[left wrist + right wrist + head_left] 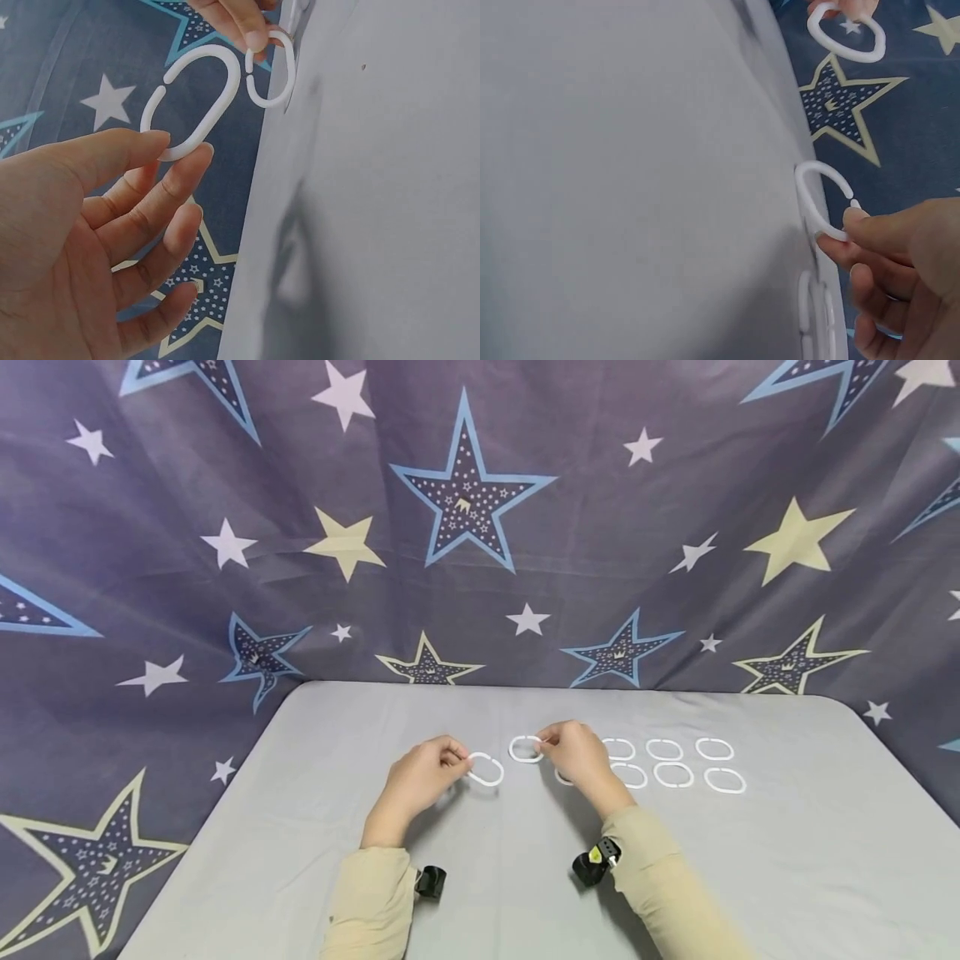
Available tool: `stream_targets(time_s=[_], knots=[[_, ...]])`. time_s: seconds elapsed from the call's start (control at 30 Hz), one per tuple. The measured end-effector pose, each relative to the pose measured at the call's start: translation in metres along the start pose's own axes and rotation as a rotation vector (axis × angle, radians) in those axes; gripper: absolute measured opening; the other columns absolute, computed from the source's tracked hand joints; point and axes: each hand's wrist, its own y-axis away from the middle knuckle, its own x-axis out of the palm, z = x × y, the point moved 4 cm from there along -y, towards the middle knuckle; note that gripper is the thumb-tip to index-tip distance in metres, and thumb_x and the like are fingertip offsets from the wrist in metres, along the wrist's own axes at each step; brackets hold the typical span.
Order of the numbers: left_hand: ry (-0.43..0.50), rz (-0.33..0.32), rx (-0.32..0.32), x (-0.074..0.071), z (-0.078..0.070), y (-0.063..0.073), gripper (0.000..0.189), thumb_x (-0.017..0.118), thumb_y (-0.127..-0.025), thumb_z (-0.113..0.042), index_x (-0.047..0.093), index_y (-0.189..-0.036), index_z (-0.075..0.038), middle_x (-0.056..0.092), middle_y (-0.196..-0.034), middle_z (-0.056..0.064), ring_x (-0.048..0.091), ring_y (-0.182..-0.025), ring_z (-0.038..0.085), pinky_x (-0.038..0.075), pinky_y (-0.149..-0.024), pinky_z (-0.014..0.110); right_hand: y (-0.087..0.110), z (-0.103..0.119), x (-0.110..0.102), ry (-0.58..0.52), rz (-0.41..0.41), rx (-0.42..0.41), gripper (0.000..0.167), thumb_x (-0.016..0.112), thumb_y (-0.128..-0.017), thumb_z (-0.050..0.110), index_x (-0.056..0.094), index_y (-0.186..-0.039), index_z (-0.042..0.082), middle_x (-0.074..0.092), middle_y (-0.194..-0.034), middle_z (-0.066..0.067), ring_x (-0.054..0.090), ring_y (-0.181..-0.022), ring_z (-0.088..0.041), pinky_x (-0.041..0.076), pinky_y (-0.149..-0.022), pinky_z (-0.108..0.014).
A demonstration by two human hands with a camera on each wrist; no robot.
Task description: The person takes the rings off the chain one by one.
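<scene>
My left hand pinches a white plastic shower curtain ring between thumb and index finger, the other fingers loosely bent. The ring is an oval with a small gap in one long side, held up above the grey table. To its right, my right hand pinches a second such curtain ring by one end with thumb and fingers. This one stands at the table surface in the right wrist view. The two rings are close but apart, both with their gaps showing in the left wrist view.
More white rings lie in two rows to the right, such as one in the far row and one in the near row. My right hand partly covers one ring. A star-patterned cloth hangs behind the table.
</scene>
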Motion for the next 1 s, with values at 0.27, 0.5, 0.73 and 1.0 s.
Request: stream_targets(time_s=[0.27,0.5,0.73,1.0], knots=[[0.052,0.021,-0.011,0.006,0.003,-0.001,0.008,0.071,-0.092,-0.026,0.069,-0.093,-0.018,0.066,-0.079,-0.011,0.059,-0.063,0.011,0.045,-0.068,0.035,-0.008,-0.007,0.004,0.067,0.041,0.013,0.014,0.076,-0.086,0.022,0.079,-0.097,0.013,0.075,-0.090,0.001,0.069,-0.091,-0.026,0.051,-0.077,-0.044],[0.091,0.014,-0.028,0.011,0.007,-0.003,0.008,0.071,-0.091,-0.026,0.070,-0.093,-0.018,0.067,-0.083,-0.008,0.062,-0.068,0.014,0.046,-0.064,0.033,-0.011,-0.009,0.005,0.083,0.055,0.007,0.014,0.077,-0.086,0.024,0.080,-0.096,0.015,0.074,-0.089,0.002,0.068,-0.090,-0.024,0.051,-0.075,-0.043],[0.122,0.016,-0.061,0.018,0.005,-0.002,0.010,0.072,-0.090,-0.026,0.072,-0.094,-0.017,0.068,-0.084,-0.007,0.062,-0.066,0.015,0.045,-0.061,0.033,0.001,-0.011,-0.004,0.035,0.045,0.001,0.015,0.076,-0.087,0.023,0.078,-0.098,0.014,0.074,-0.088,0.000,0.067,-0.084,-0.021,0.050,-0.075,-0.042],[0.129,0.038,-0.082,0.025,-0.003,-0.006,0.013,0.071,-0.091,-0.026,0.072,-0.099,-0.016,0.069,-0.085,-0.007,0.065,-0.066,0.021,0.045,-0.062,0.033,0.028,-0.009,-0.024,-0.050,-0.017,-0.065,0.014,0.074,-0.088,0.019,0.078,-0.099,0.011,0.073,-0.086,0.000,0.065,-0.075,-0.016,0.049,-0.067,-0.036]])
